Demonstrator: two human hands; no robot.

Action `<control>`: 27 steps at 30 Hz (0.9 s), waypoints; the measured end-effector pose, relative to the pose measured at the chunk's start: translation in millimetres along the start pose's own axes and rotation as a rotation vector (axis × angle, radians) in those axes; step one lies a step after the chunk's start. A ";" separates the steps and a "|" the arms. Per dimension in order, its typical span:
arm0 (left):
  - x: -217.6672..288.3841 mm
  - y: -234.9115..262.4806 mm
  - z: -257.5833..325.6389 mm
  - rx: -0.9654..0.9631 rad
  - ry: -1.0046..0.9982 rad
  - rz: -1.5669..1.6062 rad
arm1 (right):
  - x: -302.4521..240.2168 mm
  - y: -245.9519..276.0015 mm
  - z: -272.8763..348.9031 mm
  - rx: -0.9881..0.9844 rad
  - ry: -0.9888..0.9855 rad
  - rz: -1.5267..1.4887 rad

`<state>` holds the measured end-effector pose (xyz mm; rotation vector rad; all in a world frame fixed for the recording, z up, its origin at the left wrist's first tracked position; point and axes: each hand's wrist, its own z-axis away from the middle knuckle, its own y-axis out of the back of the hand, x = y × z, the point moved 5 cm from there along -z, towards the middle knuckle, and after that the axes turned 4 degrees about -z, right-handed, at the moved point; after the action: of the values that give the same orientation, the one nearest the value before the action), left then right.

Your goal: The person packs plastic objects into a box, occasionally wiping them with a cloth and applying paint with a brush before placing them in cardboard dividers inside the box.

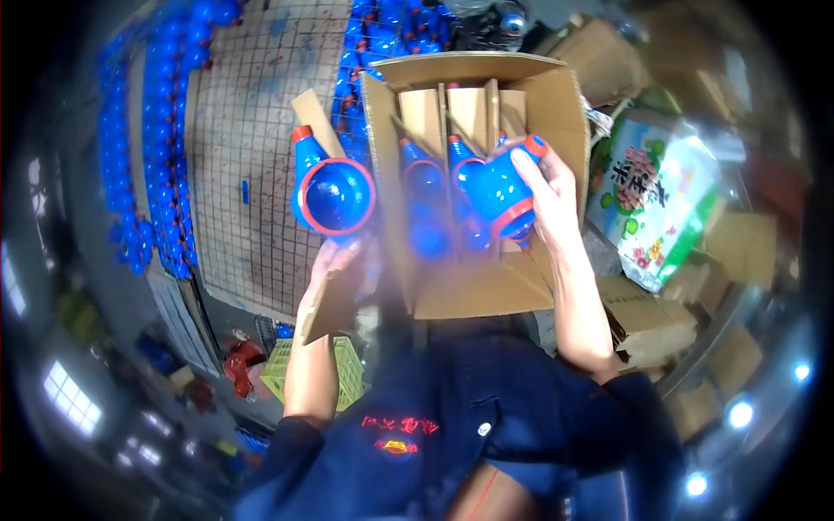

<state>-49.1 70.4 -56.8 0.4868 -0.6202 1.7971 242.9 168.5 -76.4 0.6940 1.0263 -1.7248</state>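
Head view: two hands (552, 184) grip two blue fittings (497, 189), one each, near one carton (486, 293).

A pale, blue-stained table (248, 113) is overlaid with a dark, square-meshed wire grid (261, 234). Glossy blue parts with red ends (169, 139) are ranged in rows along its left side; others are grouped at its upper right. A small, elongated blue piece (246, 192) is set mid-grid.

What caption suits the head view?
Right hand holds a blue piece over the divided carton; left hand is at a second blue piece beside it.
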 end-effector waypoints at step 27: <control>18.9 -60.7 -26.3 -0.675 -0.125 -1.027 | -9.7 -75.6 1.7 -0.224 0.012 0.071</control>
<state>2.8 115.7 -55.4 0.3410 -0.8126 0.5388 175.9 184.2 -43.5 0.5908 1.1684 -1.5185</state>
